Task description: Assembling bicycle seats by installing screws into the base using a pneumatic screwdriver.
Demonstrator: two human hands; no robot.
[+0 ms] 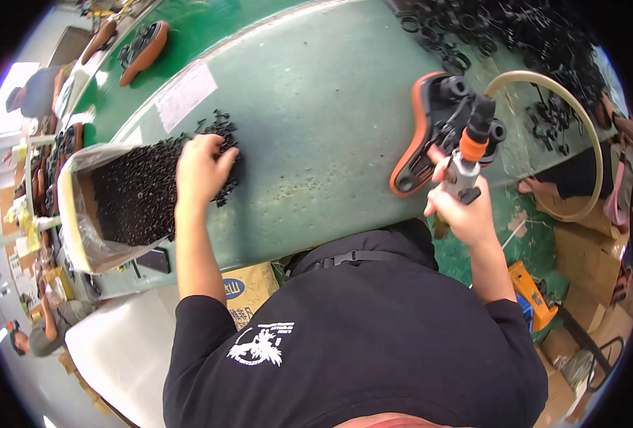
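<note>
While the left hand (201, 171) rests among small black parts (142, 185), its fingers curled down into the heap, I can't tell from here whether they have pinched any or simply lie on top. Those parts spill from the mouth of a lined box (67, 207) onto the green bench (316, 107), so a careless sweep of the wrist could scatter them toward the front edge. Well apart from it, the right hand (463, 210) is wrapped around the silver body of a driver (465, 175), a firm hold by the look of it, with the tool's orange and black end pointing away from the worker. The sole (441, 118), orange-rimmed and black inside, lies on the bench near its front edge, partly hidden by the driver. No clamp shows on it, so I'd reckon a sideways knock from the tool could turn it or send it over. With 1 finger reaching past the driver toward the sole, a slip might nip skin. A pale hose (600, 150) loops out to the right; if it feeds that driver, a snag could tug the tool off line.
</note>
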